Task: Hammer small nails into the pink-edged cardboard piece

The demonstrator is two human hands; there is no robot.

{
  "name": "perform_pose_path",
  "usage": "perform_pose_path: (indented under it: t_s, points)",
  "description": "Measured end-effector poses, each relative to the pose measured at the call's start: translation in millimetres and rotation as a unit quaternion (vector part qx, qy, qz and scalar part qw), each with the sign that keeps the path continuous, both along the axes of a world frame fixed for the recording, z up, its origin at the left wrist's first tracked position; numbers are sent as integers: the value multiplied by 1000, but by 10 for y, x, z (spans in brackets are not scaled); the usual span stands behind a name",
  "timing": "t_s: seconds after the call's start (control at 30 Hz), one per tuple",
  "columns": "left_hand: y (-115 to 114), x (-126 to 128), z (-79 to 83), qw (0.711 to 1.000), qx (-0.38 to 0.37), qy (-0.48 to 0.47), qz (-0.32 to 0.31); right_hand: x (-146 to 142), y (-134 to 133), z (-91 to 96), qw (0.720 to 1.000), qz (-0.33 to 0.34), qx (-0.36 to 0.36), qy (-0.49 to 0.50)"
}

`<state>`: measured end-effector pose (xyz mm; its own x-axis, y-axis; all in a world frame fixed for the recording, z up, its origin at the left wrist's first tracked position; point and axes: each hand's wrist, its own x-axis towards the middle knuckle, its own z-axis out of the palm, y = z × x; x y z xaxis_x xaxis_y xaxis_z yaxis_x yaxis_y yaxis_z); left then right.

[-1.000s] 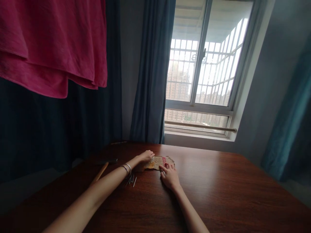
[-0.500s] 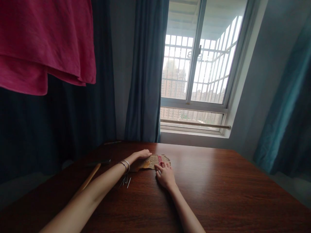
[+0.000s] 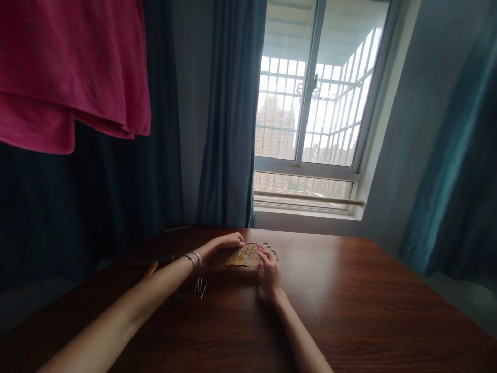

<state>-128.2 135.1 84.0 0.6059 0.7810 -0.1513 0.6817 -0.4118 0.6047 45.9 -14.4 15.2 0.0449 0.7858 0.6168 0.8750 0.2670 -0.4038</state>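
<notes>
A flat tan piece with dark dots (image 3: 251,251), a yellow patch, a pink patch and a striped right end lies at the far middle of the table, tilted slightly. My left hand (image 3: 233,239) is closed at its upper left edge, fingers curled and partly hidden. Over its pink part, my right hand (image 3: 269,272) has thumb and forefinger pinched together. Whatever sits between those fingertips is too small to make out. Several thin metal pins (image 3: 199,286) lie loose below my left wrist, which wears bracelets (image 3: 197,258).
Beyond my left forearm, a wooden handle (image 3: 150,269) and a dark flat tool (image 3: 165,258) are partly covered. A thin object (image 3: 177,227) lies by the table's (image 3: 349,305) back edge. Curtains (image 3: 229,119) and a barred window stand behind; pink cloth (image 3: 77,67) hangs upper left.
My right hand has turned and drawn its spread fingers into a pinch over the piece. My left forearm has shifted, covering more of the wooden handle. The view has moved slightly.
</notes>
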Motion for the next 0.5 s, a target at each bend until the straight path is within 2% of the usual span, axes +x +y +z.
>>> perform_pose_path:
  t_s: [0.1,0.17,0.23,0.3,0.4,0.5]
  points:
    - [-177,234,78,998,-7,18,-57,292,-138,285,997,-33,60,21]
    - [-313,456,44,997,-6,20,-80,534,-238,437,996,-47,70,22]
    - [-460,716,-52,994,-11,22,-110,780,-334,519,998,-46,48,13]
    - [-611,987,-177,988,-23,24,-153,998,-423,526,1000,-19,1,-2]
    - [-819,1336,-336,978,-27,8,-205,1225,-539,438,994,40,-101,-26]
    - [-963,1537,-417,976,-15,-7,-217,1328,-612,302,978,54,-194,-46]
